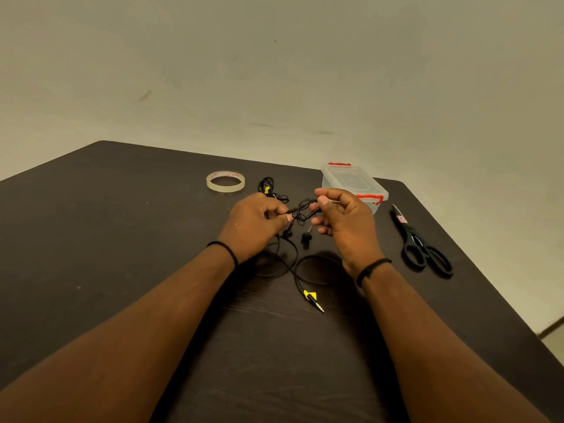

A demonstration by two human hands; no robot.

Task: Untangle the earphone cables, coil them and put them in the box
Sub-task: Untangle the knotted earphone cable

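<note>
Across the head view, a dark wood-grain bench [122,239] filled the lower part, set against a plain pale wall [274,71]; a strip of lighter floor showed at the far right edge.

Counted on the bench: one roll of clear tape [225,181] toward the back, one clear plastic box [351,181] with red latches and its lid on, at the back right, and one pair of black scissors [421,242] lying flat to the right of the box. Two sets of black earphone cable showed. One bundled earphone cable [268,187] with a yellow tag lay between the tape and the box, just behind the left hand. The other, a tangled earphone cable [302,209], was lifted between the hands, its two earbuds [306,237] hanging below the knot, its slack looping on the bench toward a single plug [314,300] with a yellow tag near the middle.

Both forearms reached in from the bottom edge, each wrist wearing a thin dark band. The left hand [256,224] had its fingers curled, its grip pinching the tangled cable at the knot's left side. The right hand [345,218] was raised with its palm turned inward, thumb and forefinger pinching a strand at the knot's right side, the other fingers loosely curled beneath.
</note>
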